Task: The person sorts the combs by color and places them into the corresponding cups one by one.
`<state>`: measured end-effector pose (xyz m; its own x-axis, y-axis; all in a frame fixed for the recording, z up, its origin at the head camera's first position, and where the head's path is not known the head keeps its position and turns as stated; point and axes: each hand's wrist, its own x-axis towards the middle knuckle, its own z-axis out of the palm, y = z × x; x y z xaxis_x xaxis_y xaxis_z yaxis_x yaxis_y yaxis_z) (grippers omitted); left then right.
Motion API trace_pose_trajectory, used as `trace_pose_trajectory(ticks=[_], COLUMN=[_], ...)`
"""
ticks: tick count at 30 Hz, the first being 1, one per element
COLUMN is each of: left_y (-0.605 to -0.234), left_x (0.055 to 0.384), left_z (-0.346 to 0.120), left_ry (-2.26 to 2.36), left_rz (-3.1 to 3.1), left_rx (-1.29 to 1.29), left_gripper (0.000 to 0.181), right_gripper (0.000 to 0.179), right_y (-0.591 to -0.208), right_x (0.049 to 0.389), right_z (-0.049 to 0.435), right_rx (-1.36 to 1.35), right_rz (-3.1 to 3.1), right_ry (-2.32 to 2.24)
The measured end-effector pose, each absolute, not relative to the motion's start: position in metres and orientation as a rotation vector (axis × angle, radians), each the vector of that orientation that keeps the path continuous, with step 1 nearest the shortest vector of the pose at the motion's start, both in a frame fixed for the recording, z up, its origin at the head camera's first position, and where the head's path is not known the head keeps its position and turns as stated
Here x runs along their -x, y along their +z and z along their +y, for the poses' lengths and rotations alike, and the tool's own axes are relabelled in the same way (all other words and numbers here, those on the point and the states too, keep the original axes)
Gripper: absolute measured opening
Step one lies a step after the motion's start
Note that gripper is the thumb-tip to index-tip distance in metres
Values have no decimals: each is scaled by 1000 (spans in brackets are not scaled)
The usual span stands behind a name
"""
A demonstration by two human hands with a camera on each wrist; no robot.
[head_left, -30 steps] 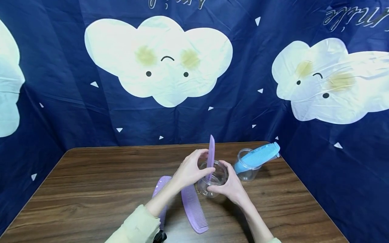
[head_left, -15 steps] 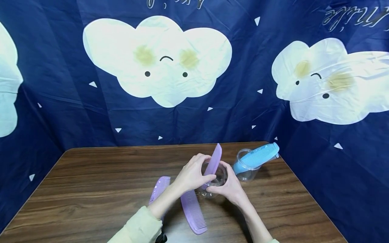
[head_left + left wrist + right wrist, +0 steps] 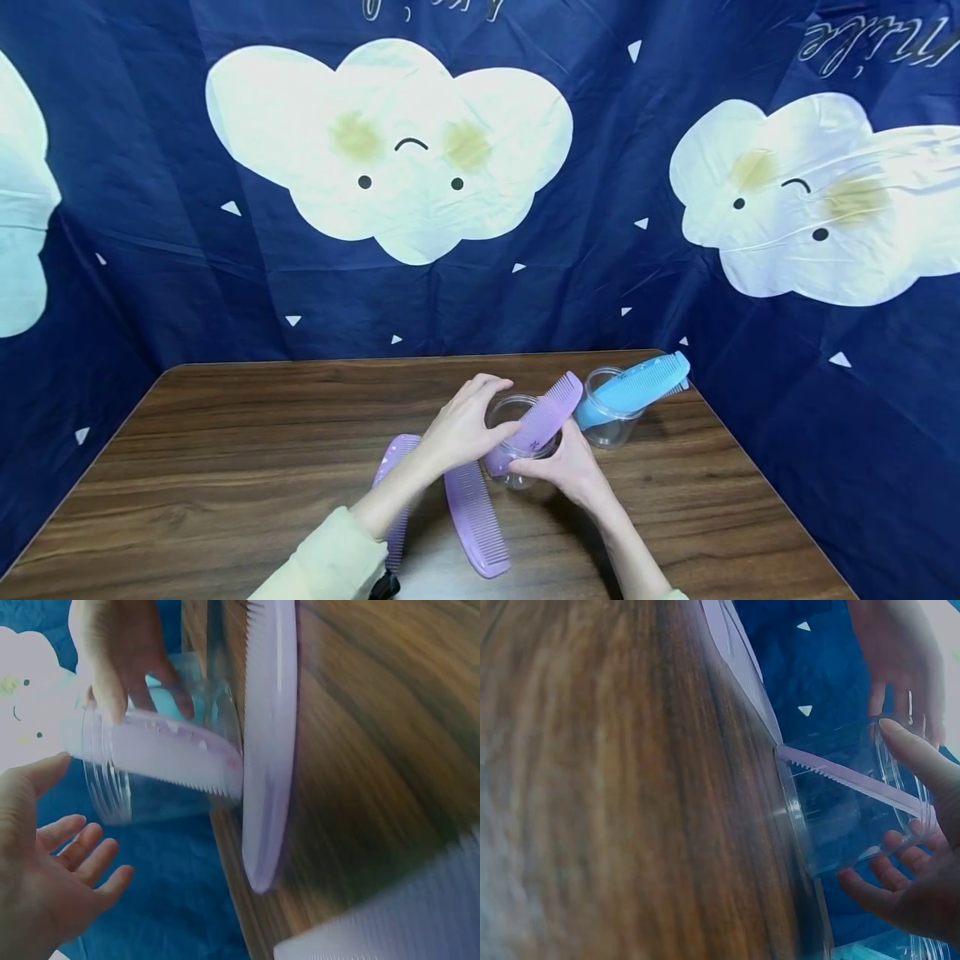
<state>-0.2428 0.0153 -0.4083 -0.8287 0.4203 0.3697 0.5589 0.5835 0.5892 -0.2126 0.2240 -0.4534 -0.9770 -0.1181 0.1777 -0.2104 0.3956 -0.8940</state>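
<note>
A purple comb [image 3: 553, 410] leans to the right inside a clear plastic jar [image 3: 517, 481], its upper end sticking out past the rim. My right hand [image 3: 568, 468] grips this jar from the right, thumb on the near side; the right wrist view shows the fingers around the jar wall [image 3: 832, 832]. At the jar's left is my left hand [image 3: 465, 427], its fingers spread and holding nothing; in the left wrist view the thumb tip is close to the rim. Two more purple combs lie on the table: one [image 3: 477, 525] left of the jar, another [image 3: 399, 452] partly under the left forearm.
Behind and right of the hands stands a second clear jar [image 3: 611, 434] with blue combs [image 3: 637, 387] leaning out to the right. The wooden table [image 3: 247, 467] ends at a dark blue cloth [image 3: 337, 292] printed with clouds.
The purple comb has tipped from nearly upright to leaning right in the jar. My left hand has let go of it and drawn slightly left. The right hand keeps its grip on the jar.
</note>
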Motion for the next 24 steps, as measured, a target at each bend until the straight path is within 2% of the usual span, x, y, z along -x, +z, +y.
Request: trace_pose_trajectory(ticks=[4,15,24], left_y=[-408,-418,-424], left_x=[240,230,224], left_z=[-1,-33,-42], left_ry=[-1071,-961,-780], left_rz=[-2650,-2652,-2765], left_rx=[805,935,1201], left_gripper=[57,43,50], right_gripper=[81,75,75], right_y=[-454,-453,-456], right_x=[212,214,213], right_z=[224,225,224], right_rx=[-297,-386,-372], right_rz=[-2550,-2517,-2532], right_ry=[1681,1688,1690])
